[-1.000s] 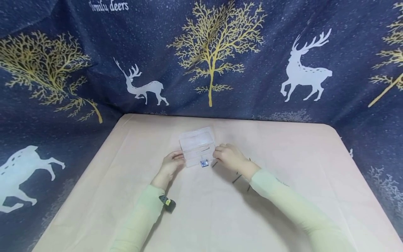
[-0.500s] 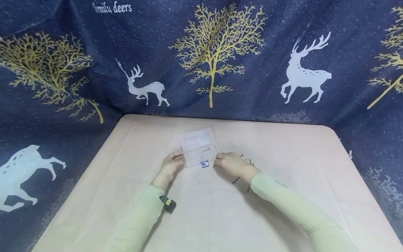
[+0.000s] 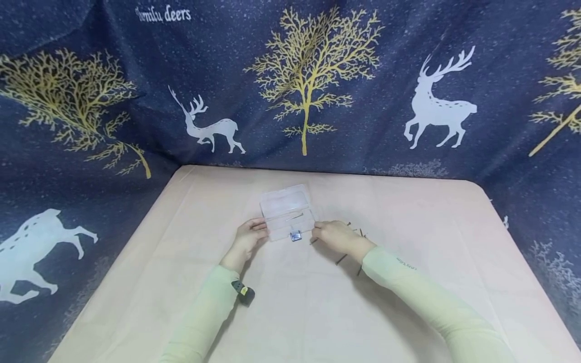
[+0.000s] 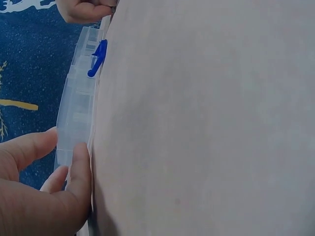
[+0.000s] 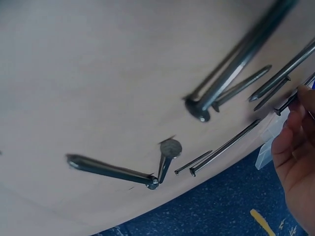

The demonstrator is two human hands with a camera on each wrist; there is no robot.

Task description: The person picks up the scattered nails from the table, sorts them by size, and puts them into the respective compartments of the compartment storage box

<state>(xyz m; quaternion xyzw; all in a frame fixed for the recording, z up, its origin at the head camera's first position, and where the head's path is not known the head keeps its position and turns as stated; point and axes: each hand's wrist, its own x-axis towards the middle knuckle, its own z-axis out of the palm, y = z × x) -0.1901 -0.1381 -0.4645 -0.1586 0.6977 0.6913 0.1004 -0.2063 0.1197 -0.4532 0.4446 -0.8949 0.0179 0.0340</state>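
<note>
A clear plastic box (image 3: 285, 200) with its lid raised stands on the table, a blue latch (image 3: 296, 235) at its front. Inside it lies one thin nail (image 3: 295, 217). My left hand (image 3: 248, 236) holds the box's left end, thumb and fingers on either side of it in the left wrist view. At the box's right front corner, my right hand (image 3: 335, 237) pinches a nail (image 5: 285, 105), whose head shows beyond the fingers in the right wrist view. Several loose nails (image 5: 226, 147) of differing lengths lie beside and under the right hand.
The table (image 3: 290, 302) has a pale pink cover. Behind it and along its sides hangs a dark blue cloth (image 3: 354, 126) printed with deer and trees. A dark strap device (image 3: 245, 294) sits on the left wrist.
My right hand has come down beside the box's right front corner and taken hold of the nail lying there. The left hand has stayed on the box.
</note>
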